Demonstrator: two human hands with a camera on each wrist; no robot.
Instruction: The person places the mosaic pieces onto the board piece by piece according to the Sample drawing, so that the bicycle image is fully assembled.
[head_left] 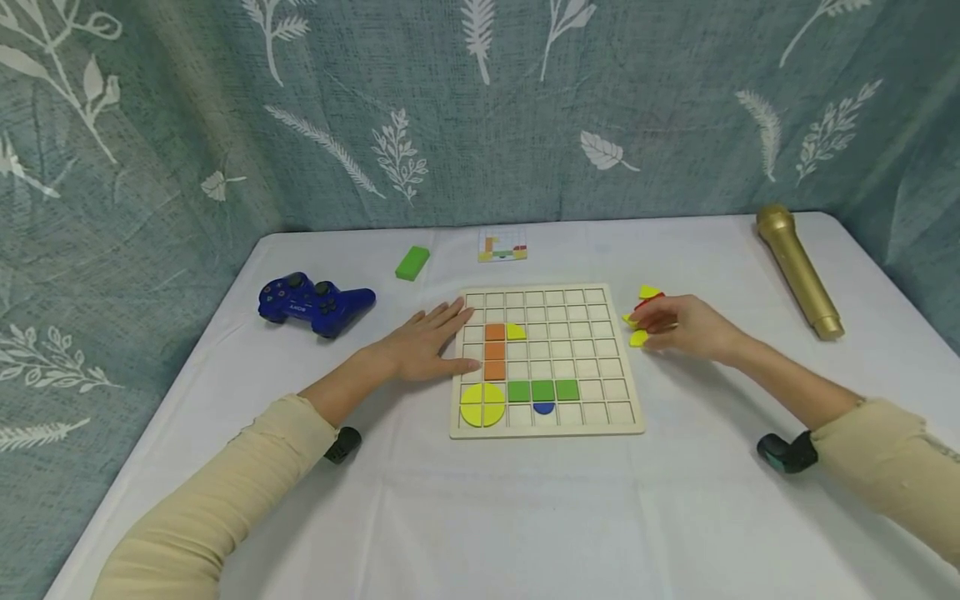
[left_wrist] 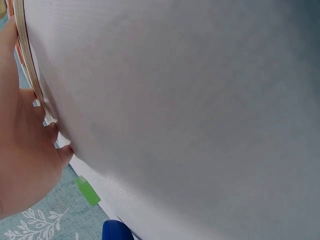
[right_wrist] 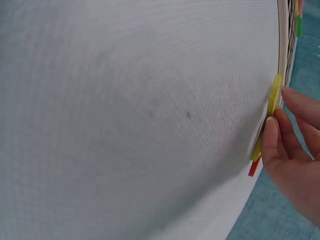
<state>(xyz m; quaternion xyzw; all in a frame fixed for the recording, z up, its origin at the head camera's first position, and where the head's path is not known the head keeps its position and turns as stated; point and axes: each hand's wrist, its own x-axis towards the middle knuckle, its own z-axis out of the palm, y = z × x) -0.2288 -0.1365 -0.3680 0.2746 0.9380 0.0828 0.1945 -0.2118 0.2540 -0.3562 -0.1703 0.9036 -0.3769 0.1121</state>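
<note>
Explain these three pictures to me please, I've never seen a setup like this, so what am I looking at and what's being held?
There is no machine here, just a person's left hand and right hand. The wide picture comes from a camera worn on the head; the other two come from cameras on the left and right wrists. On a white cloth lie a gridded board with colored pieces on it, a small card, a green block, a blue game controller and a gold microphone. The left hand rests, fingers spread, at the board's left edge. The right hand is at some loose yellow and red pieces beside the board; whether it pinches one, I can't tell.
</note>
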